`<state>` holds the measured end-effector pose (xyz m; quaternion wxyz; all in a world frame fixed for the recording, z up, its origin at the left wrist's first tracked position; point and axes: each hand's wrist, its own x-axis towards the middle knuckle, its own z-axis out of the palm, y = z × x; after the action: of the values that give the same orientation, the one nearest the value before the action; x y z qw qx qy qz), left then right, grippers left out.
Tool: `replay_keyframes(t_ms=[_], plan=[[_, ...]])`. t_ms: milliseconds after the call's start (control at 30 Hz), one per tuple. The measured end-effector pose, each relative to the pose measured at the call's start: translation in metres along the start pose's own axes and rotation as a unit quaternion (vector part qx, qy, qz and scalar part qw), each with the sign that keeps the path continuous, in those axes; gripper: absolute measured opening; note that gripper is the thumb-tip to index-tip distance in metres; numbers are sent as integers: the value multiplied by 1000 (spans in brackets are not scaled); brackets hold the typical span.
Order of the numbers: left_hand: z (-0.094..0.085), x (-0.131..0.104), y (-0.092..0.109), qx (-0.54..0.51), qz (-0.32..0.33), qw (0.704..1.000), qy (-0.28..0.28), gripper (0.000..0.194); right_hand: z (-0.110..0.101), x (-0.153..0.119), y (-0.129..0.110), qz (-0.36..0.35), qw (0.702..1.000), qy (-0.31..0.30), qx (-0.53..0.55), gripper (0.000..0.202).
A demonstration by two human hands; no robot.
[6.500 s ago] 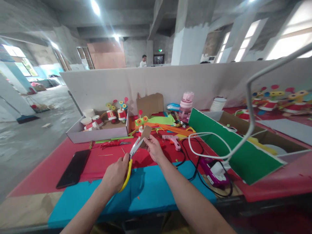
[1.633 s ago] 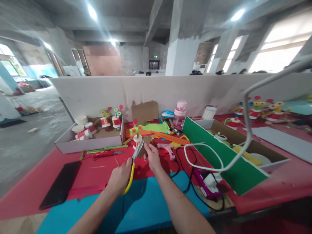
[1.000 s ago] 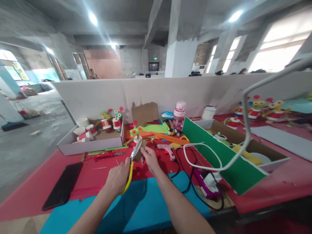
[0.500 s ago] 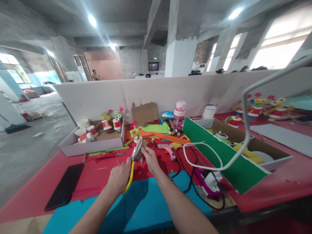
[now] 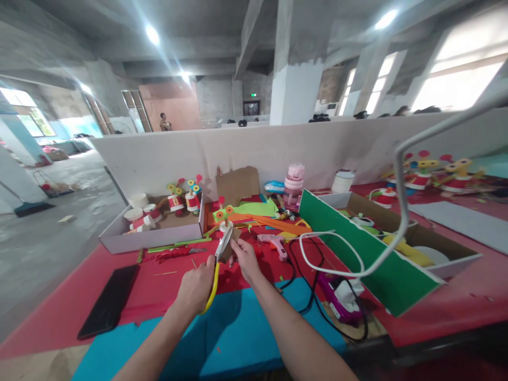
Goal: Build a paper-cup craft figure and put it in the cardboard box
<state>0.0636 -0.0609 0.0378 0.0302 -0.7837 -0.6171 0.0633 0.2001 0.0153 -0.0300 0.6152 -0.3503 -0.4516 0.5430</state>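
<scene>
My left hand [image 5: 197, 286] is closed round the yellow handles of the scissors [image 5: 214, 288], whose metal blades point up and away. Between the blades and my right hand [image 5: 246, 258] is a small piece of brown cardboard [image 5: 235, 238], pinched by my right fingers. The blades lie against the cardboard; whether they cut into it is too small to tell. Just behind stands a paper-cup figure [image 5: 225, 212] with green and orange eyes. A pink glue gun [image 5: 273, 243] lies right of my right hand, and red-handled pliers [image 5: 178, 254] lie to the left.
A white box of cups and figures [image 5: 151, 242] stands back left, a green-sided box [image 5: 369, 254] at right. A black phone [image 5: 109, 301] lies front left. A purple power strip [image 5: 341, 301], black cables and a white curved tube [image 5: 401, 196] are at right. A person [image 5: 164, 123] stands far off.
The view has shifted slightly, so most of the scene sits a little further right. Both hands keep nearly the same hold on the scissors and the cardboard.
</scene>
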Motion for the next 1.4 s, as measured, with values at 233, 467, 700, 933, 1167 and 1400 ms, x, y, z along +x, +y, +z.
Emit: replay_keyframes(t_ms=[233,467,700,933,1167,1400], plan=[[1,-2,-1,-32,0,999,6,39,1,-1,-3,5,1000,5,-2,39],[0,-5,-4,-72,12,997,-2,40,4,-4,-4,8,1000,-4,6,38],[-9,-3,-7,-34,3,999,-13,31,10,-7,-1,43,997,-53,28,38],[-7,-1,-7,-17,-3,1000,-18,32,10,-7,-1,41,997,-52,42,39],[1,1,-8,-48,-14,999,-8,34,13,-7,-2,51,997,-43,44,41],[7,-16,-52,-100,7,995,11,43,-7,3,-14,22,992,116,35,29]])
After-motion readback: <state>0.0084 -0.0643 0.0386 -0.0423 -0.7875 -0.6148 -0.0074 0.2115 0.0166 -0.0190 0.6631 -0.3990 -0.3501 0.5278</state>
